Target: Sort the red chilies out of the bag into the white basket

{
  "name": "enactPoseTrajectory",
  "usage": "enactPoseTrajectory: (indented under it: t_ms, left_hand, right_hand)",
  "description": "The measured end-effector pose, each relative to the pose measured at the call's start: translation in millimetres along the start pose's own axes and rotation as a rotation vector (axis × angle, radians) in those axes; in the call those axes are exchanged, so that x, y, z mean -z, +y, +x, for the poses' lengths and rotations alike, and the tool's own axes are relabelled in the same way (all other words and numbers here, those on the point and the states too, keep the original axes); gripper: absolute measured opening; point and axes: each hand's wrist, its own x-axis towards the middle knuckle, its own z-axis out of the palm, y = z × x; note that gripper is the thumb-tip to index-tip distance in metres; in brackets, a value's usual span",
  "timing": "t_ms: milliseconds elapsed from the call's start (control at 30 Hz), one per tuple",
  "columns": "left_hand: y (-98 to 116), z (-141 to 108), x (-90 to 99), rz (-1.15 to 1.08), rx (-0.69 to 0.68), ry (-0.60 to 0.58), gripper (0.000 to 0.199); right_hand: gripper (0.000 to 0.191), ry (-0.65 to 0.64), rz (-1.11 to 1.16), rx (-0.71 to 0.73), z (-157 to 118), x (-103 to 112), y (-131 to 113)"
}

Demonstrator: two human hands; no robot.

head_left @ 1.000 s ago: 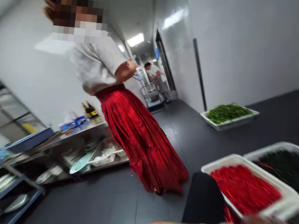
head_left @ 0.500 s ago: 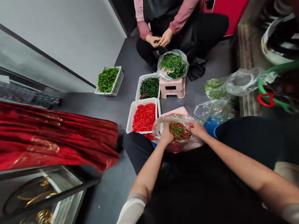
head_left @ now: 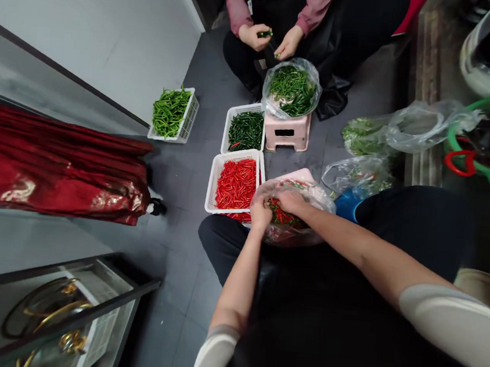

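Picking through chillies (head_left: 283, 217), apparently: left hand (head_left: 261, 211) part-curled at bag (head_left: 288, 238)'s 9 o'clock, right hand (head_left: 292, 201) part-curled inside; grasps cannot be told. Next move calls for light pinching.

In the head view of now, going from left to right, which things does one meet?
Red skirt → white basket of light-green peppers → white basket of red peppers → the person's left hand → right hand → blue object.

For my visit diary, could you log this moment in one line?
left hand: at edge of plastic bag | right hand: over chillies in bag | beside bag: white basket, red chillies | opposite: co-worker's hands
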Motion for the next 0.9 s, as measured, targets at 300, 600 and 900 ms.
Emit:
enactPoseTrajectory:
  t_ms: [300,600,900]
  left_hand:
    - [10,-12,-16.2,-0.232,0.085,-0.208,0.030]
    - [22,-44,-33.6,-0.607,0.154,-0.501,0.017]
    - [12,-58,-29.2,-0.394,-0.165,-0.694,0.018]
  right_hand:
    - [0.029,-0.064,0.439,-0.081,-45,28,39]
    - [0.026,-0.198,1.370,-0.389,-77,19,26]
    - [0.022,-0.128,0.867,-0.497,-71,-13,51]
